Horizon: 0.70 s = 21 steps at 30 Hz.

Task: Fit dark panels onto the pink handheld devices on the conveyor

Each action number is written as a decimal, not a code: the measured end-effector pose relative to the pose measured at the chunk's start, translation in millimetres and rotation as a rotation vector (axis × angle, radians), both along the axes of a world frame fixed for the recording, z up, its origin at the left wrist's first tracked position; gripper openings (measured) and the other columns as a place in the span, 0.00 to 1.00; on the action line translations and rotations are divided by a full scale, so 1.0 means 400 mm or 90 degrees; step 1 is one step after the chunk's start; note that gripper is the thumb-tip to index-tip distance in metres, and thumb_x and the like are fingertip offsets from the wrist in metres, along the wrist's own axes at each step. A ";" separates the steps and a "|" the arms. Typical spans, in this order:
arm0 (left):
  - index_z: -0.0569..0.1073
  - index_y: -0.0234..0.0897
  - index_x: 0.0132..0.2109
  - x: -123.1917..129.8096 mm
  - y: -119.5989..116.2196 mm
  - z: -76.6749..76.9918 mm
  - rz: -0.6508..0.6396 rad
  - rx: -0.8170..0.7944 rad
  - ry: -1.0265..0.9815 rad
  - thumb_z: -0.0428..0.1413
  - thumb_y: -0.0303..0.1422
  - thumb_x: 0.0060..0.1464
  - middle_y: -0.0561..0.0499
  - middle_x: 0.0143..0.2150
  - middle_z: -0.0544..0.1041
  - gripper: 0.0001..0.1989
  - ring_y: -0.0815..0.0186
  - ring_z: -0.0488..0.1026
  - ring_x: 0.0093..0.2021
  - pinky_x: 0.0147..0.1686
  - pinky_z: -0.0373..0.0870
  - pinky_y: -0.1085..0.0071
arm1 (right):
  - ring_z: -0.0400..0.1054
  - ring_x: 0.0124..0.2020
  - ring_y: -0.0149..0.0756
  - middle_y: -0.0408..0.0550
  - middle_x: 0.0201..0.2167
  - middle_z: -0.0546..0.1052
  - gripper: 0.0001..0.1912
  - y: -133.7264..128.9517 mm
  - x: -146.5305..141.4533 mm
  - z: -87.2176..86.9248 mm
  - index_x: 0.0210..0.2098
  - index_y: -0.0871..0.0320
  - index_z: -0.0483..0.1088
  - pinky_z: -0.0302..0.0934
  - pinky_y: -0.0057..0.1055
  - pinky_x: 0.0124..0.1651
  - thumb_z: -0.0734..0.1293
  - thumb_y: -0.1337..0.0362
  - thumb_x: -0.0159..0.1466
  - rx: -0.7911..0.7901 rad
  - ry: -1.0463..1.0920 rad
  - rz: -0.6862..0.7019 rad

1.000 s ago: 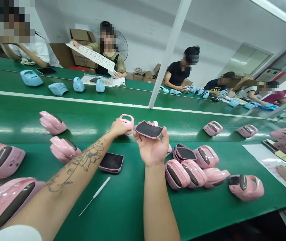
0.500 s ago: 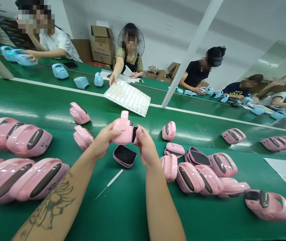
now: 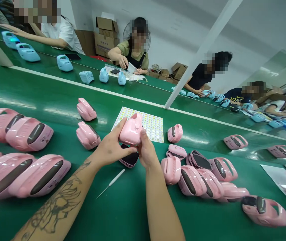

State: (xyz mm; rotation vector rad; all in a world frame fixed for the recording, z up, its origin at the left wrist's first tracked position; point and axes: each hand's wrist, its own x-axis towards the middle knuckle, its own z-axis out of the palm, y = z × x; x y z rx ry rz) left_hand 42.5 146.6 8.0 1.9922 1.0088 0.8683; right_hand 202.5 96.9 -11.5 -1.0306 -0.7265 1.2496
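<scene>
A glossy pink plastic housing [image 3: 131, 130] with a loop handle is held up between my two hands. My left hand [image 3: 111, 147] grips its left side, the thumb under the lower edge. On its right side, the fingers of my right hand [image 3: 146, 147] press against the lower corner. Beneath the housing, a dark-faced pink panel stack [image 3: 130, 161] lies partly hidden by my left hand. A thin tool with a white handle [image 3: 117, 177] rests on the green table [image 3: 117, 214]. Behind the housing lies a sheet of small yellow and white labels [image 3: 153, 125].
Rows of pink housings [image 3: 29, 134] stand at the left, and more pink housings [image 3: 191, 180] at the right. A white sheet [image 3: 280, 182] lies at the far right. Beyond a pale rail [image 3: 82, 86], people sit near blue housings [image 3: 28, 52].
The housing has been turned in my hands, and its black part no longer shows. A person across the table has let go of the label sheet, which now lies flat, and drawn the hand back.
</scene>
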 end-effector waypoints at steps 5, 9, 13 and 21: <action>0.66 0.42 0.75 0.003 0.015 -0.025 0.042 0.100 -0.011 0.75 0.38 0.42 0.40 0.68 0.73 0.54 0.40 0.70 0.69 0.71 0.67 0.46 | 0.80 0.54 0.53 0.58 0.56 0.84 0.52 -0.010 -0.005 0.003 0.68 0.55 0.71 0.78 0.46 0.50 0.55 0.21 0.65 -0.082 -0.014 0.085; 0.70 0.38 0.72 -0.005 0.031 -0.032 -0.019 -0.092 -0.243 0.73 0.41 0.48 0.38 0.71 0.72 0.46 0.41 0.70 0.71 0.69 0.68 0.49 | 0.81 0.55 0.56 0.61 0.59 0.82 0.51 -0.033 0.017 0.013 0.69 0.55 0.71 0.74 0.56 0.59 0.46 0.25 0.70 -0.089 -0.312 0.081; 0.74 0.32 0.65 -0.021 0.043 -0.016 -0.073 -0.318 -0.394 0.72 0.49 0.50 0.35 0.63 0.80 0.41 0.40 0.76 0.64 0.59 0.75 0.52 | 0.61 0.77 0.59 0.58 0.79 0.62 0.44 -0.052 0.036 0.027 0.77 0.51 0.58 0.55 0.62 0.77 0.69 0.38 0.70 0.111 -0.684 -0.028; 0.78 0.33 0.60 -0.034 0.025 0.014 -0.100 -0.466 -0.394 0.74 0.47 0.49 0.38 0.57 0.83 0.36 0.46 0.80 0.56 0.47 0.77 0.62 | 0.51 0.82 0.55 0.58 0.81 0.56 0.64 -0.057 0.003 0.013 0.82 0.48 0.39 0.52 0.58 0.81 0.81 0.59 0.61 0.313 -0.789 0.003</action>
